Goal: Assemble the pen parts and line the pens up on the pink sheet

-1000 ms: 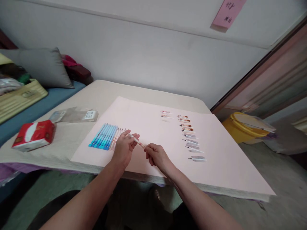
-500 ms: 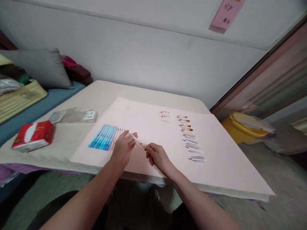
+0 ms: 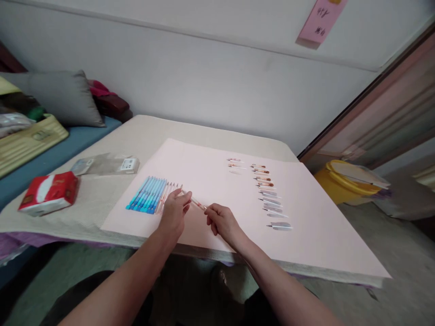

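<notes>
A white pen with a reddish pattern (image 3: 198, 203) is held slantwise over the pale pink sheet (image 3: 204, 158). My left hand (image 3: 176, 207) has its thumb and fingers closed on the pen's upper left end. At the lower right end, my right hand (image 3: 219, 217) pinches it with curled fingers. Just left of my left hand lies a row of blue pens (image 3: 146, 194), and beside them several light pens with reddish marks (image 3: 167, 192), partly hidden by that hand. To the right, pen refills and grip pieces (image 3: 272, 199) lie in a column, with a few more (image 3: 234, 163) farther back.
A red tissue pack (image 3: 50, 192) and a clear plastic wrapper (image 3: 108, 164) lie on the table's left side. A yellow bucket (image 3: 335, 181) stands on the floor at the right. The white wall (image 3: 204, 77) closes off the back.
My left hand's fingers, spread half a second ago, have closed round the pen's upper end. My right hand keeps its pinch, almost unmoved.
</notes>
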`<action>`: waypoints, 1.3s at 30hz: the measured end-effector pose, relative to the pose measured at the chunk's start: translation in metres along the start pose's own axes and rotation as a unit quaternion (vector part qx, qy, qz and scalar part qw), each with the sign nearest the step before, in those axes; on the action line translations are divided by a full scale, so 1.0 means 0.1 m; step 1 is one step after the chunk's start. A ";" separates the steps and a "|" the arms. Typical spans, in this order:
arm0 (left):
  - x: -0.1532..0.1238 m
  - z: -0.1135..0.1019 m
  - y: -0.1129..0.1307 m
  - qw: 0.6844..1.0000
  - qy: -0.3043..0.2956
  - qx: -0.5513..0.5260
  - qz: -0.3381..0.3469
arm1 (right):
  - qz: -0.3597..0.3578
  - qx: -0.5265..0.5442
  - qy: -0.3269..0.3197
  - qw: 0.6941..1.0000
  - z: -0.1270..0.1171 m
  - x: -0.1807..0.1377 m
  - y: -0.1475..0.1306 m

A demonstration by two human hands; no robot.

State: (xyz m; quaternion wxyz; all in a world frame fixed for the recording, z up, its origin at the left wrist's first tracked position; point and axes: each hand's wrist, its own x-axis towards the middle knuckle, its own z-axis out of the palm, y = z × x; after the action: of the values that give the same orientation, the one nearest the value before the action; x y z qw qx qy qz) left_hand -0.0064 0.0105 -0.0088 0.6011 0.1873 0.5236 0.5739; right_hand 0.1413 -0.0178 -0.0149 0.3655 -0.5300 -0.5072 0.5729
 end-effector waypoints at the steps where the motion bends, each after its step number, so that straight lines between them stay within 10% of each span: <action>1: 0.00 0.00 0.00 1.000 -0.001 -0.002 0.002 | 0.007 0.009 -0.005 1.000 0.01 0.00 0.00; 11: -0.03 0.01 0.08 0.995 -0.081 -0.059 0.028 | 0.167 0.278 -0.109 0.939 -0.08 -0.02 0.00; 20: -0.03 0.02 0.05 0.999 -0.026 -0.020 0.043 | 0.075 0.158 -0.039 0.984 0.01 -0.05 -0.07; 28: -0.06 0.02 0.08 0.994 -0.080 -0.052 0.061 | 0.169 0.293 -0.131 0.932 -0.08 -0.04 -0.02; 35: -0.03 0.02 0.12 0.996 -0.023 -0.064 0.059 | -0.027 -0.044 0.005 0.999 -0.03 -0.05 -0.04; 39: -0.02 0.02 0.10 0.996 -0.023 -0.057 0.059 | -0.183 -0.330 0.084 0.922 -0.02 -0.09 0.02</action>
State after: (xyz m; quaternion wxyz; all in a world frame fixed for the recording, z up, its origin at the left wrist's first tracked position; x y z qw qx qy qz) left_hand -0.0094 0.0125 0.0011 0.5875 0.1965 0.4645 0.6328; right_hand 0.1451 -0.0268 -0.0149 0.3098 -0.5648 -0.7230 0.2496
